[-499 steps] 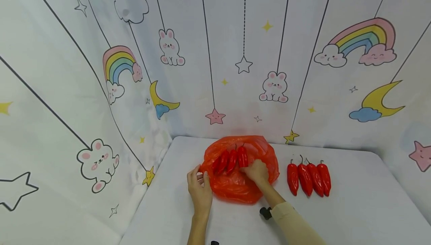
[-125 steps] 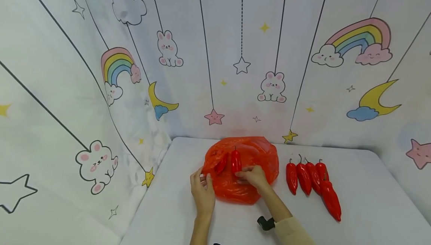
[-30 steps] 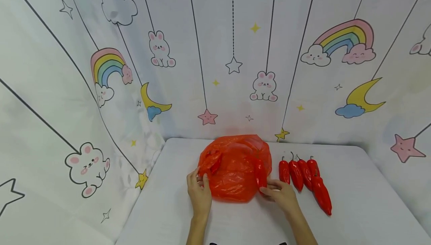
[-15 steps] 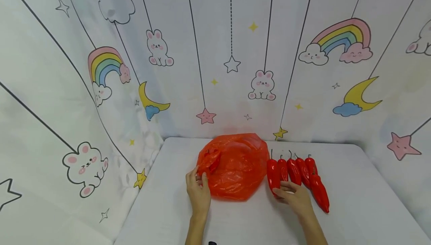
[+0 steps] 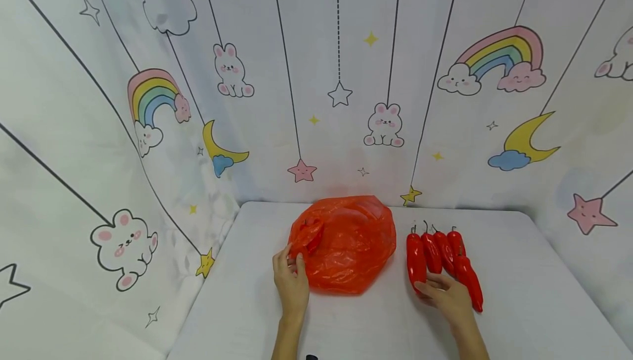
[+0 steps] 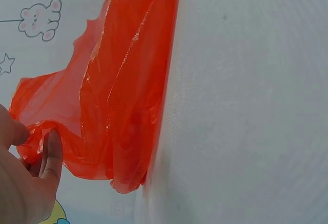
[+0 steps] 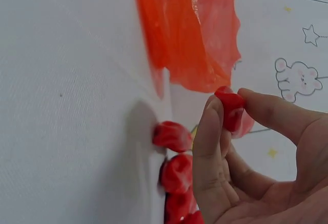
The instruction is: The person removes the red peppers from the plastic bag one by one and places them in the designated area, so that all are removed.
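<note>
A red plastic bag (image 5: 346, 250) lies with its mouth spread on the table, and my left hand (image 5: 292, 283) pinches its left rim. Inside, near that rim, a red pepper (image 5: 314, 239) shows, partly covered by the film. My right hand (image 5: 447, 297) pinches another red pepper (image 5: 416, 261) by its lower tip, stem pointing away. In the right wrist view this held pepper (image 7: 231, 110) is above the table, apart from the peppers (image 7: 178, 172) lying there. In the head view it overlaps the left end of their row (image 5: 445, 250).
One more red pepper (image 5: 471, 283) lies slantwise in front of the row's right end. The white table (image 5: 366, 327) backs onto a white cloth (image 5: 277, 129) printed with rabbits, stars and rainbows. A small black object (image 5: 311, 357) shows at the bottom edge.
My right hand has carried a pepper rightward from the bag to the row. Fewer peppers show in the bag than at first, and one has joined the row's front. My left hand stays at the rim.
</note>
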`<state>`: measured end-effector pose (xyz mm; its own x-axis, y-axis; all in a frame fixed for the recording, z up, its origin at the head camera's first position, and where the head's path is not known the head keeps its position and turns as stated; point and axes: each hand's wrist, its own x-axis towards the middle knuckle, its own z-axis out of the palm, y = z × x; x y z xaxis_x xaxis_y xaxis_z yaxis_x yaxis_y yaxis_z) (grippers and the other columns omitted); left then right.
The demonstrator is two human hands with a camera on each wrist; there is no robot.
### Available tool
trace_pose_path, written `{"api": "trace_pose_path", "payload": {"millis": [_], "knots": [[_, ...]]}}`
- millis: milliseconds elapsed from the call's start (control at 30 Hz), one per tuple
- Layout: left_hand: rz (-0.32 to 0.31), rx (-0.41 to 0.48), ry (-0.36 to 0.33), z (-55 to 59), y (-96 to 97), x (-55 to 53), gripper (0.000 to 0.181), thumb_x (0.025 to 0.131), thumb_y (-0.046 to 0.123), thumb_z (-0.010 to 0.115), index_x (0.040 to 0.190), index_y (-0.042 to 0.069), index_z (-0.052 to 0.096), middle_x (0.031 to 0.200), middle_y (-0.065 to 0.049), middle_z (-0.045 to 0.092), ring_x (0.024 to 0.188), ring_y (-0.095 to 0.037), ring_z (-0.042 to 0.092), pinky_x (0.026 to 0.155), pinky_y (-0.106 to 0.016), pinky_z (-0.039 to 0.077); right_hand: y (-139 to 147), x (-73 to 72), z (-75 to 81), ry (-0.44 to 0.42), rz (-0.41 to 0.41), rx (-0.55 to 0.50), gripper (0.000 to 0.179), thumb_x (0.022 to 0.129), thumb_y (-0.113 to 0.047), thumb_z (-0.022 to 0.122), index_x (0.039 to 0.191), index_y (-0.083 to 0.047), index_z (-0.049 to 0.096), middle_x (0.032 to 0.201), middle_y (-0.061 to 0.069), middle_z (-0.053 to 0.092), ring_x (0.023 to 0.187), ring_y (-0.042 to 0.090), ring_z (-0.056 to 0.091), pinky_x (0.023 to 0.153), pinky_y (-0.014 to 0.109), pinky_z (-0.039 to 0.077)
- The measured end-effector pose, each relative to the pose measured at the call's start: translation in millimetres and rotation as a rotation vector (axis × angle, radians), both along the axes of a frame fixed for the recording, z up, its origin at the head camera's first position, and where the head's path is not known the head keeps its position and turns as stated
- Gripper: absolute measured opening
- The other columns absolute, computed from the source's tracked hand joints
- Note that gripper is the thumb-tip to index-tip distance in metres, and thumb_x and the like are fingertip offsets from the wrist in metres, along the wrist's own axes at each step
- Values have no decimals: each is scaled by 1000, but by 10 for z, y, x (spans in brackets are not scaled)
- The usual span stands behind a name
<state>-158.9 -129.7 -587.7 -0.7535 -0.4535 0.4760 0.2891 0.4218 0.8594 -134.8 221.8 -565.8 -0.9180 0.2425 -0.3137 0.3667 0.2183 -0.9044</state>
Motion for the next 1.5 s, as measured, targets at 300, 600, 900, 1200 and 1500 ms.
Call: {"api": "trace_pose_path", "payload": {"millis": [300, 600, 900, 1200, 1500], "knots": [[2, -13, 15, -4, -4, -9, 36, 103, 10, 66, 138, 6, 60, 120, -8, 57, 95, -17, 58, 76, -20, 55, 218, 40, -86, -36, -56, 27, 76, 86, -38, 86, 141, 5, 55, 115, 19, 72, 87, 16, 71, 77, 39, 64], [3, -6, -9, -8, 2, -7, 36, 103, 10, 66, 138, 7, 60, 119, -6, 56, 95, -16, 58, 77, -21, 56, 382, 98, -98, -80, -82, 100, 79, 86, -39, 86, 140, 9, 55, 119, 28, 69, 104, 34, 65, 75, 41, 64], [7, -11, 30, 3, 25, -3, 34, 103, 8, 65, 137, 6, 61, 118, -7, 57, 94, -15, 58, 76, -19, 54, 460, 163, -119, -90, -152, 190, 75, 86, -34, 86, 136, 13, 56, 108, 29, 71, 90, 30, 69, 71, 43, 64], [9, 0, 0, -14, 23, -7, 36, 102, 9, 66, 137, 6, 60, 119, -4, 57, 95, -17, 58, 78, -20, 55, 487, 232, -187, -78, -156, 322, 66, 86, -32, 85, 126, 15, 62, 93, 22, 72, 83, 30, 66, 60, 34, 58], [-2, 7, 4, -10, 18, -2, 35, 103, 10, 65, 138, 7, 61, 119, -6, 57, 95, -16, 58, 79, -19, 54, 491, 261, -229, -100, -179, 383, 63, 87, -32, 84, 124, 14, 63, 96, 27, 72, 87, 36, 64, 57, 35, 55]]}}
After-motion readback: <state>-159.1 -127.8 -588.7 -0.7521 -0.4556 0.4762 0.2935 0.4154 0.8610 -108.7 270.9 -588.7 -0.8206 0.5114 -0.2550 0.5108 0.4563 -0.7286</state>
